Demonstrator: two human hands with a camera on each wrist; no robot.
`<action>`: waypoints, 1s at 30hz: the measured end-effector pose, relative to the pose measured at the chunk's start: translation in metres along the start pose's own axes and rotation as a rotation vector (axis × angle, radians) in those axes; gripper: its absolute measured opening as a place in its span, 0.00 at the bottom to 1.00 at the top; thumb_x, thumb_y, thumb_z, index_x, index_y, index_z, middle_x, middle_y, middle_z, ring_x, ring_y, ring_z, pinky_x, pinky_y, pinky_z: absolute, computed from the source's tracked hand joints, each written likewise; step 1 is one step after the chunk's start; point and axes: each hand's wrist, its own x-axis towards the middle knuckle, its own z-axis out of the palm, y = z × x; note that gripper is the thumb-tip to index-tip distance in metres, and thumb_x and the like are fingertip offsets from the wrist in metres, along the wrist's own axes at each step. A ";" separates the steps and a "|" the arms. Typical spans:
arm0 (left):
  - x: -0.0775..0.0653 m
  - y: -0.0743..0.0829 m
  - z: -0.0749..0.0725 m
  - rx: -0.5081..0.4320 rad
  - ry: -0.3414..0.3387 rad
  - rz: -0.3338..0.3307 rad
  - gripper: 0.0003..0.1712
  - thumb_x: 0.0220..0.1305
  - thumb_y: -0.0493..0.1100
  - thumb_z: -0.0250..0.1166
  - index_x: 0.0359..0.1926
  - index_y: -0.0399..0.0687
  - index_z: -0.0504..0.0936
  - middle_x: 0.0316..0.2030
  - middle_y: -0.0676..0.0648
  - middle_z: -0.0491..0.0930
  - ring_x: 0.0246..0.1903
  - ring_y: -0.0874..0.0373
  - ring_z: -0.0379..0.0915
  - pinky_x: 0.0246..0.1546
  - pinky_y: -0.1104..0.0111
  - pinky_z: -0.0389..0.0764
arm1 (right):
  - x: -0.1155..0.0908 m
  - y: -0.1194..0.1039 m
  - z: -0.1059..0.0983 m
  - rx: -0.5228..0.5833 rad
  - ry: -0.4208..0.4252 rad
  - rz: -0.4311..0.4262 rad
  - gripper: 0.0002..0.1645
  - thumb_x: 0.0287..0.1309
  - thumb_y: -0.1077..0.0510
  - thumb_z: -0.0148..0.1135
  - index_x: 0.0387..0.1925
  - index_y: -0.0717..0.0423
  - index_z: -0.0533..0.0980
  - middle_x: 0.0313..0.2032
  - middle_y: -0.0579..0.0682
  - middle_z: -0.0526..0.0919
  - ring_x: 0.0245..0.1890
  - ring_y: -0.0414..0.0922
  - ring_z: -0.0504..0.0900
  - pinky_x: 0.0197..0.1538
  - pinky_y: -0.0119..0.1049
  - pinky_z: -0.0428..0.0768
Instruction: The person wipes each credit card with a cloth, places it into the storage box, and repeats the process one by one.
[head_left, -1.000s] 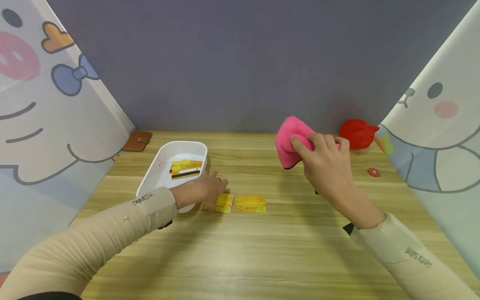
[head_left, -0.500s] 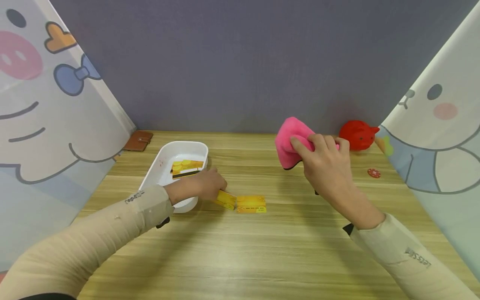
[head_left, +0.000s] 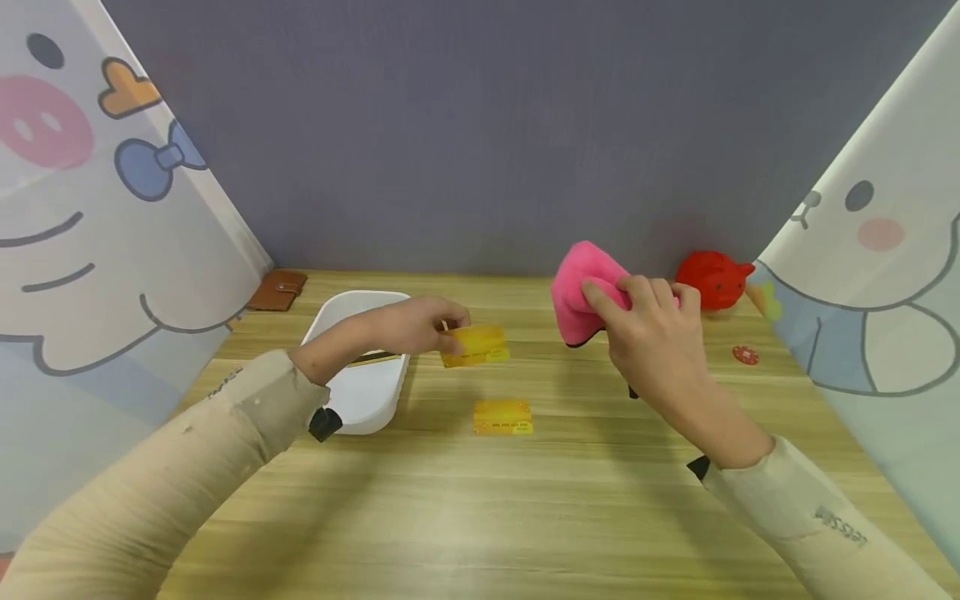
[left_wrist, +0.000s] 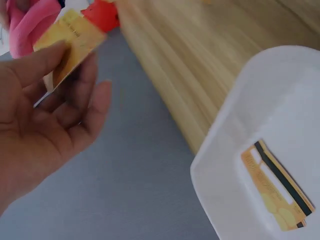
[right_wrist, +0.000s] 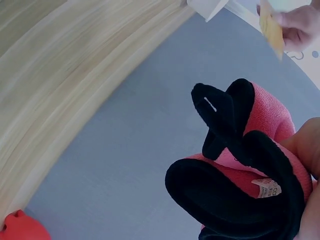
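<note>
My left hand (head_left: 417, 325) pinches a yellow bank card (head_left: 480, 345) between thumb and fingers, raised over the table to the right of the white tray (head_left: 372, 408). A second yellow card (head_left: 502, 417) lies flat on the table below it. My right hand (head_left: 654, 329) grips a bunched pink cloth pouch (head_left: 585, 287) in the air. In the right wrist view the pouch (right_wrist: 272, 115) shows black edging, folds and a small white label inside. Two overlapping cards (left_wrist: 277, 185) with dark stripes lie in the tray, seen in the left wrist view.
A brown wallet (head_left: 278, 290) lies at the back left of the table. At the back right stands a red piggy bank (head_left: 715, 280), with a red poker chip (head_left: 746, 355) in front of it. A grey wall rises behind the table, and printed panels flank both sides.
My left hand has picked up the left yellow card from the table and lifted it up and slightly right. The right hand still holds the pouch in nearly the same place.
</note>
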 end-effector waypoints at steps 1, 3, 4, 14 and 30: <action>0.000 0.002 -0.003 -0.018 0.033 0.005 0.04 0.71 0.41 0.63 0.37 0.47 0.78 0.30 0.50 0.75 0.26 0.59 0.63 0.31 0.65 0.67 | 0.001 0.000 -0.001 -0.001 0.006 0.000 0.21 0.59 0.71 0.53 0.48 0.50 0.80 0.36 0.62 0.79 0.31 0.60 0.76 0.38 0.59 0.72; 0.002 0.004 -0.007 -0.032 0.102 0.012 0.05 0.71 0.41 0.62 0.45 0.47 0.82 0.35 0.50 0.80 0.29 0.59 0.69 0.36 0.64 0.70 | 0.003 0.000 -0.002 -0.003 0.025 0.003 0.19 0.61 0.70 0.52 0.48 0.50 0.80 0.37 0.63 0.79 0.32 0.61 0.76 0.38 0.59 0.72; 0.003 0.005 -0.009 -0.041 0.127 0.010 0.09 0.71 0.41 0.62 0.50 0.48 0.82 0.38 0.49 0.82 0.31 0.59 0.72 0.38 0.64 0.72 | 0.004 -0.001 -0.003 -0.002 0.041 0.008 0.18 0.62 0.70 0.53 0.48 0.50 0.80 0.37 0.63 0.79 0.33 0.61 0.77 0.38 0.59 0.71; 0.017 0.020 0.007 -0.331 0.410 -0.021 0.24 0.66 0.35 0.66 0.63 0.48 0.77 0.43 0.43 0.84 0.33 0.54 0.73 0.41 0.61 0.77 | 0.016 -0.030 0.000 0.058 0.258 -0.031 0.16 0.60 0.67 0.63 0.48 0.49 0.82 0.38 0.59 0.81 0.33 0.58 0.78 0.36 0.55 0.72; 0.032 0.056 0.012 -0.727 0.519 -0.019 0.20 0.69 0.31 0.60 0.60 0.41 0.80 0.45 0.44 0.83 0.45 0.56 0.77 0.55 0.61 0.78 | 0.030 -0.042 0.013 0.000 0.246 -0.085 0.21 0.60 0.69 0.60 0.50 0.46 0.81 0.38 0.58 0.79 0.33 0.55 0.77 0.41 0.52 0.74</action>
